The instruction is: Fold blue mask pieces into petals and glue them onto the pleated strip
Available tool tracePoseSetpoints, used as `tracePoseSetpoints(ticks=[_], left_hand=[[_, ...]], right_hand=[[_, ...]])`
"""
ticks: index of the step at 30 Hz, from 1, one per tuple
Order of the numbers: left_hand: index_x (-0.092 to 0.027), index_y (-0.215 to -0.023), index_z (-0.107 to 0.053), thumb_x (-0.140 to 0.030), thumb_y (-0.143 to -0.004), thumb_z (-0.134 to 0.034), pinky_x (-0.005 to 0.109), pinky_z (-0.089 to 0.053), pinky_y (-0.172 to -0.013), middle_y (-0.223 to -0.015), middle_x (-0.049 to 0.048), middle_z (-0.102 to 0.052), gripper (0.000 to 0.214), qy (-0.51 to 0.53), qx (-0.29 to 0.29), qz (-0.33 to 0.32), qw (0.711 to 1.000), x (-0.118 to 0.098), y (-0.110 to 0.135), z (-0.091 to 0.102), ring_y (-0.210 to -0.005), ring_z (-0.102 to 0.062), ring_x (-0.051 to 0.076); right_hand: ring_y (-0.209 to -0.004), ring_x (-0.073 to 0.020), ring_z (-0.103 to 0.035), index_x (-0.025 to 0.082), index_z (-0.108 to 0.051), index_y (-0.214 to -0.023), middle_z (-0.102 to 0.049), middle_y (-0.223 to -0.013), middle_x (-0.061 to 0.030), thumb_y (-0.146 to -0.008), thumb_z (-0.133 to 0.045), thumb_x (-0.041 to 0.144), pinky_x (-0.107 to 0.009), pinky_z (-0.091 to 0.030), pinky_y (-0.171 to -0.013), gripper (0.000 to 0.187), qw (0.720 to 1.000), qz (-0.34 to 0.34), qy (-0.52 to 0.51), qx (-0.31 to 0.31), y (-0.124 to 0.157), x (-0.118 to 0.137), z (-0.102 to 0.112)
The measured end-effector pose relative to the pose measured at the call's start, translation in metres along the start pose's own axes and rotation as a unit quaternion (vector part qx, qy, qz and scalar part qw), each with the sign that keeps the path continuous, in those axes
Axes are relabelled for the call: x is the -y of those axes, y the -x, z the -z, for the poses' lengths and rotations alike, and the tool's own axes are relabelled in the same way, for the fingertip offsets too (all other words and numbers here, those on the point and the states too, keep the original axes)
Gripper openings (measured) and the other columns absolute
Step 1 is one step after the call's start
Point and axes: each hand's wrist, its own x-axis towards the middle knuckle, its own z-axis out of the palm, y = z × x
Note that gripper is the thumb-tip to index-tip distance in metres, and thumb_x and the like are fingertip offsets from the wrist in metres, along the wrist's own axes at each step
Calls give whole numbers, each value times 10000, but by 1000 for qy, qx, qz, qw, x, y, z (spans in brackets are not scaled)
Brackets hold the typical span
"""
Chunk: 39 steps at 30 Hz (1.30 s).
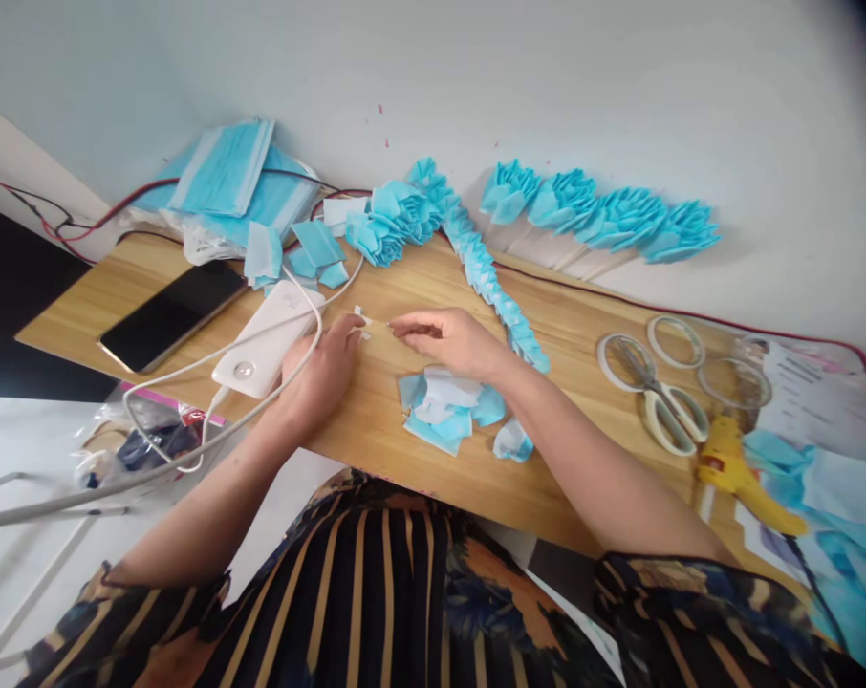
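Over the middle of the wooden table, my left hand (325, 368) has its fingers drawn together, the tips at some small white pieces (362, 321) on or just above the wood. What these pieces are is too small to make out. Facing it, my right hand (451, 341) has its thumb and fingertips closed together, a short gap from the left fingertips; anything between them is too small to tell. Below my right hand lies a loose pile of blue and white mask-fabric pieces (440, 406), with a crumpled piece (513, 441) beside it.
Blue fabric flowers (623, 218) on sticks lean by the wall. A row of folded blue petals (483, 272) runs toward me. Masks (222, 167), a phone (171, 313) and a cabled power bank (265, 344) are left; tape rolls (675, 341), scissors (666, 406) and a yellow glue gun (738, 468) right.
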Motion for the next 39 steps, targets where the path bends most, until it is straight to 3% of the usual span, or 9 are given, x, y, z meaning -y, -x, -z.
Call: tracePoseSetpoints(ticks=[5,8,12,15,17,22,27,34,39], left_hand=[[-199,-1065,-675,-339,-991,-487,308,-473,-746,-880,39,-730,246,109,-23,-20,994,7,2,-4,-752,-647,198],[-197,-999,-675,-325,-950,-541,279,-449,-663,-758,1,-660,192,144,-35,-5,989,9,0,-4,-664,-583,168],[-193,-1015,-685,-315,-952,-529,283,-460,-645,-744,4,-648,207,146,-22,2,989,11,3,-2,-659,-591,176],[-180,-1119,-701,-286,-1001,-418,350,-503,-844,-1005,83,-720,324,84,-38,-52,994,16,10,-1,-903,-668,237],[-169,-1172,-707,-274,-1015,-375,375,-498,-885,-1048,113,-704,382,28,-38,-79,996,19,16,-2,-984,-666,271],[-174,-1135,-734,-275,-1027,-360,331,-464,-686,-922,97,-654,403,-61,-11,-82,995,21,27,-1,-811,-644,247],[-214,-1130,-737,-267,-1024,-368,299,-382,-595,-887,67,-649,387,-108,-15,-95,989,19,27,-1,-740,-604,210],[-189,-1108,-736,-249,-1025,-335,315,-388,-608,-919,86,-651,414,-110,13,-78,991,17,28,-2,-781,-618,230],[-172,-1187,-732,-280,-1040,-342,319,-444,-681,-945,101,-668,430,-86,-13,-84,993,19,31,-2,-831,-648,237]], right_hand=[[-1034,-168,-736,215,-768,-1102,-796,-1147,-49,-872,-659,148,-343,-561,-961,263,1000,-6,-6,-7,-2,0,-2],[-897,-158,-700,186,-772,-985,-791,-988,-33,-885,-689,261,-302,-528,-841,150,999,0,39,-26,-2,5,-2],[-745,-143,-620,154,-756,-891,-715,-783,-13,-985,-559,367,-279,-456,-714,305,996,12,81,-30,-3,12,-7],[-888,-163,-670,163,-774,-1013,-767,-956,-43,-987,-551,260,-284,-475,-806,245,994,31,100,-14,-5,13,-12],[-998,-172,-682,189,-774,-1102,-772,-1096,-55,-976,-538,176,-295,-482,-879,268,991,52,120,-9,-6,12,-14],[-982,-161,-683,225,-783,-1164,-758,-1110,-51,-981,-486,110,-288,-481,-884,367,979,87,183,5,-11,9,-19],[-1020,-162,-675,264,-789,-1172,-746,-1152,-40,-949,-447,18,-285,-474,-895,477,967,90,238,19,-15,7,-27],[-1101,-209,-631,263,-766,-1222,-717,-1154,-67,-1028,-442,129,-306,-447,-849,401,930,66,360,22,-15,9,-38],[-1128,-224,-598,243,-749,-1233,-695,-1137,-81,-1071,-411,207,-316,-424,-834,378,915,59,398,31,-12,16,-41]])
